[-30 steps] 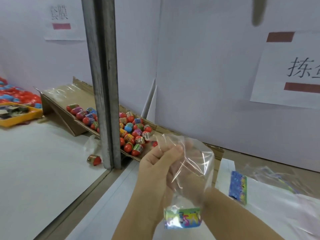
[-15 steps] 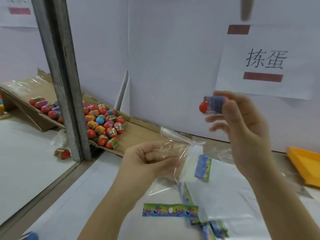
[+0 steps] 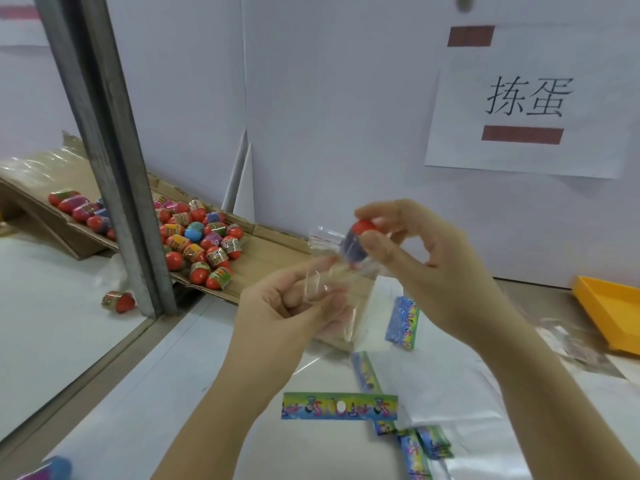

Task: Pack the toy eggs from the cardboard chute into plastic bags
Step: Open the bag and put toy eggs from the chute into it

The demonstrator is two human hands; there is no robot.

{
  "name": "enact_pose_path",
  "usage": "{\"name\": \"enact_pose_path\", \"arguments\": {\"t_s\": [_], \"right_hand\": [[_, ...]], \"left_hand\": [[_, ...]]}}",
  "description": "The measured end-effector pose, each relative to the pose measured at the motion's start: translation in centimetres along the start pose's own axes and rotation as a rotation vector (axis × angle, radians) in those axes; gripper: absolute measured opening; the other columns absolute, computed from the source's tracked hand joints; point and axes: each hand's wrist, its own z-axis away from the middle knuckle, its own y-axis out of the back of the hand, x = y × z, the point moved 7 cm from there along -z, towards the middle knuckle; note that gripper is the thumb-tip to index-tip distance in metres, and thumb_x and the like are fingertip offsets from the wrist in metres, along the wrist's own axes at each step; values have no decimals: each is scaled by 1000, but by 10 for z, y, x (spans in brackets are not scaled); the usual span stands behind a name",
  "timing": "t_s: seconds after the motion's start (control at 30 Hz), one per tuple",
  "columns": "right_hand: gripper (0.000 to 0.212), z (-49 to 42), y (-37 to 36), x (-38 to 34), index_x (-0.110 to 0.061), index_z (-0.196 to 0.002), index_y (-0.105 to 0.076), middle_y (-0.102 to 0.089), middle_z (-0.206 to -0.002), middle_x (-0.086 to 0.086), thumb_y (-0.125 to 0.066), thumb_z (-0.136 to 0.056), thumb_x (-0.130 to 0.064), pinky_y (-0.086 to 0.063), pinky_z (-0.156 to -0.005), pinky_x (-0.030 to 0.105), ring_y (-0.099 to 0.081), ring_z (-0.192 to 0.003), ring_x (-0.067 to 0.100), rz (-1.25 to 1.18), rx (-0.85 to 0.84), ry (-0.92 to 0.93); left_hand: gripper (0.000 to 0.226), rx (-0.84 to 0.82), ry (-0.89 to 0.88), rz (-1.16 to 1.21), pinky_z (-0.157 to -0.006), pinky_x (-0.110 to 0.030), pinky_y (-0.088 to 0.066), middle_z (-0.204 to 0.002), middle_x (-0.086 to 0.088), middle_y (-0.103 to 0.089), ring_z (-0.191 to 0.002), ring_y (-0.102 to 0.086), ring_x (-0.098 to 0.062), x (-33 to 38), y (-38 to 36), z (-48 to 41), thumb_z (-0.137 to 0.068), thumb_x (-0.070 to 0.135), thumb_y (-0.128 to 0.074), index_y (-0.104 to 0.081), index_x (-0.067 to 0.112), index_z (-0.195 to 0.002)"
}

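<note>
A cardboard chute [image 3: 273,261], plastic bags [image 3: 339,406], a yellow tray [image 3: 609,315] and a stray egg [image 3: 119,301] are laid on the worktop [image 3: 180,375].

Toy eggs [image 3: 94,221] partly behind metal post [image 3: 117,168]; yellow tray [image 3: 609,313] partly off-frame.

Both forearms are reaching forward. The left hand [image 3: 284,306] is pinching the plastic bag [image 3: 358,299] with curled fingers; the right hand [image 3: 429,261], slightly higher, is gripping a toy egg [image 3: 360,233] at its fingertips.
</note>
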Motion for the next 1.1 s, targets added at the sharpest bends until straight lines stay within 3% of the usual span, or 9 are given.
{"name": "enact_pose_path", "arguments": {"t_s": [0.1, 0.17, 0.3, 0.47, 0.57, 0.7, 0.77, 0.87, 1.1], "right_hand": [[23, -3, 15, -3, -31, -104, -64, -68, -89, -1, -57, -86, -19, -49, -90, 46, -65, -87, 18, -308, 153, 45], [27, -4, 22, 1, -28, -104, -66, -61, -85, 3, -59, -83, -12, -55, -72, 36, -63, -77, 20, -514, 166, 22], [25, -3, 20, 7, -31, -92, -71, -65, -79, -4, -73, -72, -17, -50, -55, 21, -59, -62, 15, -534, 58, -55], [18, -1, 2, 7, -43, -91, -73, -67, -92, -9, -71, -73, -41, -50, -74, 23, -63, -80, 10, -197, -114, -38], [30, 1, -10, 4, -51, -97, -68, -63, -95, -16, -70, -72, -36, -49, -77, 24, -62, -83, 7, -116, -191, -23], [27, 1, -12, 3, -41, -90, -67, -69, -91, -15, -76, -66, -31, -50, -81, 30, -63, -82, 5, -134, -167, -33], [20, 2, -15, 0, -41, -85, -71, -68, -91, -11, -75, -71, -27, -47, -82, 23, -62, -84, 4, -112, -199, -4], [31, 5, -21, -3, -42, -95, -71, -62, -100, -11, -70, -84, -14, -40, -84, 11, -60, -92, 1, -56, -258, 25], [29, 1, -8, 5, -42, -91, -62, -68, -89, -17, -74, -82, -17, -51, -77, 21, -65, -78, 1, -99, -91, -54]], "left_hand": [[41, 22, 4, -31, -58, -22, -57, -81, -11, -76, -72, -74, -19, -1, 3, -1, -62, 4, -74, -71, 17, -101], [46, 38, -15, -43, -59, -22, -57, -77, -13, -75, -73, -74, -19, 0, 5, -2, -59, 1, -76, -70, 14, -103], [55, 55, -50, -66, -62, -18, -56, -77, -9, -76, -72, -74, -16, 1, 7, -2, -53, 1, -79, -67, 19, -103], [52, 28, -78, -50, -62, -18, -56, -81, -7, -76, -71, -74, -15, 3, 5, -2, -54, 0, -79, -69, 24, -99], [41, -7, -112, -91, -63, -16, -55, -80, -4, -76, -71, -73, -11, 4, 2, -2, -59, 8, -77, -72, 16, -99], [35, -30, -136, -106, -65, -17, -54, -85, 0, -76, -74, -70, -11, 5, -1, -1, -68, 27, -72, -74, 19, -102], [27, -30, -145, -81, -65, -14, -54, -90, 2, -77, -79, -71, -9, 5, -1, -1, -73, 25, -68, -76, 25, -99], [27, -37, -132, -46, -69, -20, -56, -96, -3, -76, -85, -72, -14, 1, -1, -3, -80, 23, -60, -77, 23, -101], [30, -41, -22, 86, -73, -28, -59, -103, 8, -75, -91, -73, -19, -11, -1, -5, -82, 27, -56, -75, 21, -105]]}}
